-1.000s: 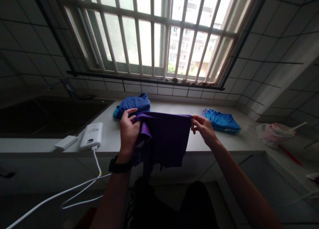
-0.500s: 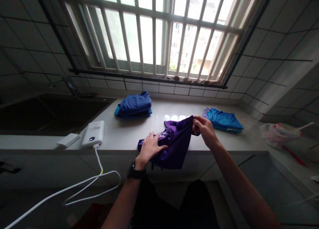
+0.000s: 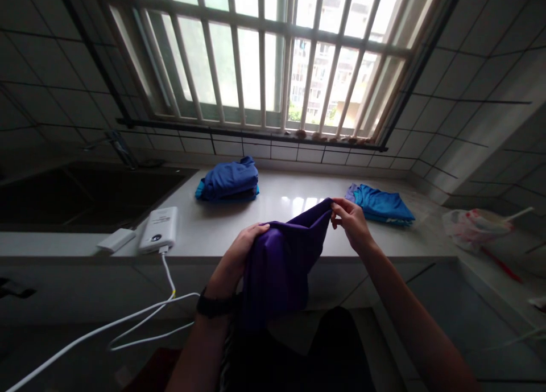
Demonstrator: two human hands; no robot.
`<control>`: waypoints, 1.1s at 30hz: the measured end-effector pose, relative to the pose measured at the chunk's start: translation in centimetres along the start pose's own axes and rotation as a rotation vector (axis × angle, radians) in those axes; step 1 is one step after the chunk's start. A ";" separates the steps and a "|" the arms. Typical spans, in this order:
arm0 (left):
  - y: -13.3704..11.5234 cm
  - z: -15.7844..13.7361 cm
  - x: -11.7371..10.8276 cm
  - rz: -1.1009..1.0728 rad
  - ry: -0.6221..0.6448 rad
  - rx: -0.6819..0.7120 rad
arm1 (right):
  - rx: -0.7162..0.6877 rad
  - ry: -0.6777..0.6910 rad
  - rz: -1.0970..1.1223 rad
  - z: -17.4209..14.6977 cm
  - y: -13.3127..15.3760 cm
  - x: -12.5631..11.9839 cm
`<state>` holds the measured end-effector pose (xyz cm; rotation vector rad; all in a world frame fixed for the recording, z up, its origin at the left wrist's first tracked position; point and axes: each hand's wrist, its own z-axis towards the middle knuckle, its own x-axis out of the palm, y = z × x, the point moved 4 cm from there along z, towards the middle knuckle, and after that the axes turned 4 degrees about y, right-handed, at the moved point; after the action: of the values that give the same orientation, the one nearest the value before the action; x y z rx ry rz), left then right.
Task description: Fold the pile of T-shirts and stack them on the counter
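Observation:
A purple garment (image 3: 284,267) hangs between my hands at the front edge of the white counter (image 3: 230,232), its lower part falling over the edge. My right hand (image 3: 348,218) pinches one corner, pulled up and to the right. On the other side, my left hand (image 3: 243,250) grips the garment's upper edge, thumb on top and the other fingers partly hidden. Whether it is a shirt or another piece of clothing, I cannot tell. A folded blue pile of clothes (image 3: 228,180) lies behind on the left, and a smaller blue folded pile (image 3: 381,204) rests beyond my right hand.
A white power bank (image 3: 158,230) with a plugged-in cable (image 3: 106,321) sits by a small white box (image 3: 116,240). The dark sink (image 3: 85,198) is on the left. At far right lies a plastic bag (image 3: 475,227). A barred window (image 3: 260,67) stands behind.
My left hand has gone from lying flat on the garment to gripping its edge, lower and nearer me. The garment has lifted off the counter and its printed part has turned out of sight.

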<state>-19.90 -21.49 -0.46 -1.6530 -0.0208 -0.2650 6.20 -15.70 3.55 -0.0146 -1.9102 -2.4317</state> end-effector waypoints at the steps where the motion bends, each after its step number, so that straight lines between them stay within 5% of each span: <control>1: -0.1 -0.2 0.1 -0.061 -0.034 -0.006 | 0.003 0.000 -0.002 0.0 0.0 -0.1; 10: -2.2 -2.3 1.9 -0.165 -0.003 0.098 | -0.101 -0.099 -0.150 -0.1 -1.0 -1.2; 12: -2.4 -2.4 2.9 -0.094 0.082 0.111 | -0.191 0.132 -0.268 -1.5 0.1 0.6; 16: -2.8 -2.4 4.9 0.108 0.251 0.179 | -0.254 0.820 -0.457 -5.5 1.9 4.7; 21: -4.5 -3.0 4.4 0.110 0.124 0.304 | -0.095 1.030 -0.352 -5.8 2.0 4.2; 24: -5.5 -3.4 4.3 0.192 0.173 0.297 | -0.051 0.986 -0.209 -4.8 1.9 3.5; 28: -6.4 -3.4 5.6 0.344 0.361 0.310 | -0.210 0.877 -0.283 -4.3 2.3 4.3; 31: -7.1 -2.9 5.5 0.330 0.295 0.320 | -0.227 0.908 -0.404 -4.6 2.6 5.1; 33: -7.4 -2.5 4.5 0.294 0.197 0.308 | -0.274 0.665 -0.512 -4.0 3.5 4.4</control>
<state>-17.15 -23.82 7.80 -1.2974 0.3142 -0.1878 2.06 -20.54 6.18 1.2319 -1.3830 -2.4734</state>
